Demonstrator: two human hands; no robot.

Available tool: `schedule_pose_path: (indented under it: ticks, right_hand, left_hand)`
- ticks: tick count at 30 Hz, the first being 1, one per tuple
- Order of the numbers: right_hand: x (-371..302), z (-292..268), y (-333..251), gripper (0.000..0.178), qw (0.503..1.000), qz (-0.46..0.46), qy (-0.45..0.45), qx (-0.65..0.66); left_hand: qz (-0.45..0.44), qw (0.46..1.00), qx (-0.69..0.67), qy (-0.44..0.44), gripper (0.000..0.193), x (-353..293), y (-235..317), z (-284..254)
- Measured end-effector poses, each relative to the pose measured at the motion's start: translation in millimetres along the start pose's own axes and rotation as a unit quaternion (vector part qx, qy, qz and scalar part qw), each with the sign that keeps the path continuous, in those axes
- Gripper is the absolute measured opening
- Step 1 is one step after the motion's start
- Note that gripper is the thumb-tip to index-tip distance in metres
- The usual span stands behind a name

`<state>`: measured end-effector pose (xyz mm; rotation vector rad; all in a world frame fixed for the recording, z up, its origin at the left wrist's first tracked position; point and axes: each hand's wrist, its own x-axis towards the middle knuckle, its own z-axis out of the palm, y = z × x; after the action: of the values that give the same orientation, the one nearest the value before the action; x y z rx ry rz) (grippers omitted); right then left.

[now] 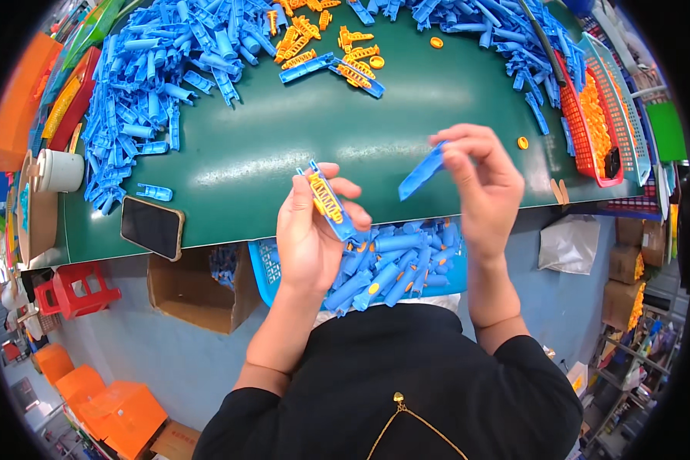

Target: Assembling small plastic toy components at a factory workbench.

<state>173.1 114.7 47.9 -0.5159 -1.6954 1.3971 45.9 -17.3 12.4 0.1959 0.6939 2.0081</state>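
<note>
My left hand [309, 230] is closed around a blue plastic half-shell [343, 228], its hollow side turned up. A yellow-orange ridged insert [326, 198] lies inside that shell. To the right, my right hand [483, 180] pinches a second blue plastic half-shell [422, 175] by its upper end, with the smooth outer side showing. The two pieces are apart, both held above the near edge of the green table [284, 138]. Below my hands, a blue basket [265, 264] holds many closed blue pieces [395, 264], some with orange spots.
Blue half-shells [149, 84] are heaped at the far left and more blue shells [491, 27] at the far right. Orange inserts [353, 54] lie between them. A phone [152, 226] rests at the left edge. A red basket [583, 130] of orange parts stands right.
</note>
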Motion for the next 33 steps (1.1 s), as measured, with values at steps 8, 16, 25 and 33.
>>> schedule_pose_path:
  ticks: [8, 16, 25, 33]
  right_hand:
    - [18.5, 52.7, -30.6, 0.012, 0.971, -0.038, -0.153, 0.179]
    - [86.0, 41.2, 7.8, 0.022, 0.977, -0.073, -0.158, -0.125]
    - [196.0, -128.0, 126.9, 0.025, 0.68, -0.236, 0.0, -0.694]
    - [129.7, -83.2, 85.4, 0.022, 0.811, -0.236, 0.007, -0.535]
  left_hand:
    - [-0.123, 0.989, 0.076, -0.034, 0.043, -23.2, -12.2, -22.8]
    - [0.008, 0.946, 0.325, 0.002, 0.032, -32.6, -11.0, 1.3]
    - [0.025, 0.984, 0.174, -0.001, 0.027, -14.4, 15.3, -5.6]
    - [0.063, 0.99, -0.126, -0.025, 0.028, 1.7, 19.8, -31.7]
